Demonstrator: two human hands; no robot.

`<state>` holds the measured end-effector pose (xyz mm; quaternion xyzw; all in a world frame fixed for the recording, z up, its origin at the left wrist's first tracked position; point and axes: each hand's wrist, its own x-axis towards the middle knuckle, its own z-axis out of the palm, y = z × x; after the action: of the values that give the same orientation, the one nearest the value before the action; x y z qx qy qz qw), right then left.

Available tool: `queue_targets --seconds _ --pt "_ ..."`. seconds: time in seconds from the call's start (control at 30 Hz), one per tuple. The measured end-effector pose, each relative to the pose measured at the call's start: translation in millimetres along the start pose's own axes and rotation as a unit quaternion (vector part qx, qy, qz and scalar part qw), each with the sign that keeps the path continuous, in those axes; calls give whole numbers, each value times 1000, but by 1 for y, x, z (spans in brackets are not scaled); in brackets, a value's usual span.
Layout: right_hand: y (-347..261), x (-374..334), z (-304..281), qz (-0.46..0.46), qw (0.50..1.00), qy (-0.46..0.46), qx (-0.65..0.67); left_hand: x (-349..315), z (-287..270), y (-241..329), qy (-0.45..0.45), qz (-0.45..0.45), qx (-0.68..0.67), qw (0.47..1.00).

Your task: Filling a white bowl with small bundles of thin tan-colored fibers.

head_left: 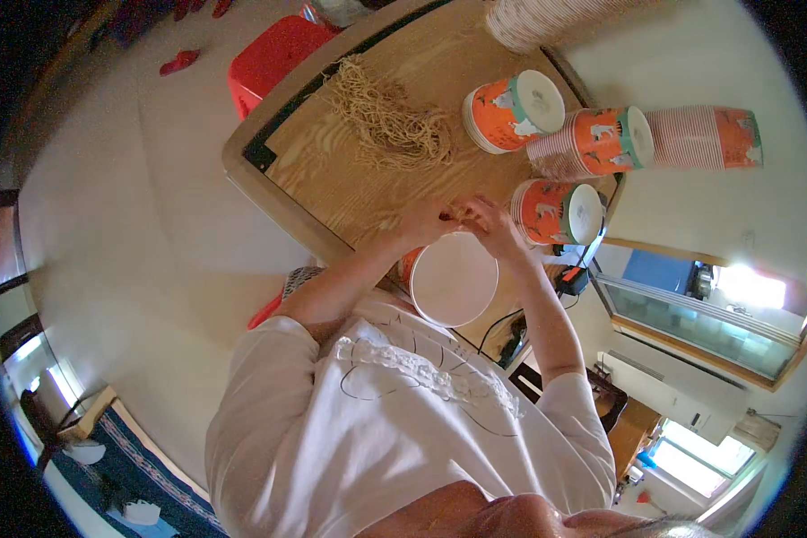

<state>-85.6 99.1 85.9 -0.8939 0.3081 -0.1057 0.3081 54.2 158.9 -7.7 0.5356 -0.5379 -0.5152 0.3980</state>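
Over the rim of an open paper bucket (455,280), white inside with an orange outer wall, my two hands come together at the fingertips. The fingers of my left hand (426,222) are bent and pinched. My right hand (491,224) is closed too, its fingertips against those of the left. Something small and brownish seems to be between them, too small to make out. Beyond my hands a loose tangle of tan twine (386,121) lies on the wooden tabletop (309,184).
Upside-down stacks of orange printed paper buckets stand at the right: one stack (516,112) at the back, another (592,143) beside it, a third (556,212) near my right hand. A long pale stack (547,22) is farther back. A red stool (278,63) stands past the table's left edge.
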Motion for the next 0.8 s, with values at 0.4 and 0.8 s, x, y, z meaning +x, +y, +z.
queue_targets --seconds 0.4,0.8 --pt "5 3 -8 114 991 -51 -51 -3 -9 11 12 13 82 996" --pt "40 -14 24 242 953 17 179 -12 -56 20 -81 86 81 990"
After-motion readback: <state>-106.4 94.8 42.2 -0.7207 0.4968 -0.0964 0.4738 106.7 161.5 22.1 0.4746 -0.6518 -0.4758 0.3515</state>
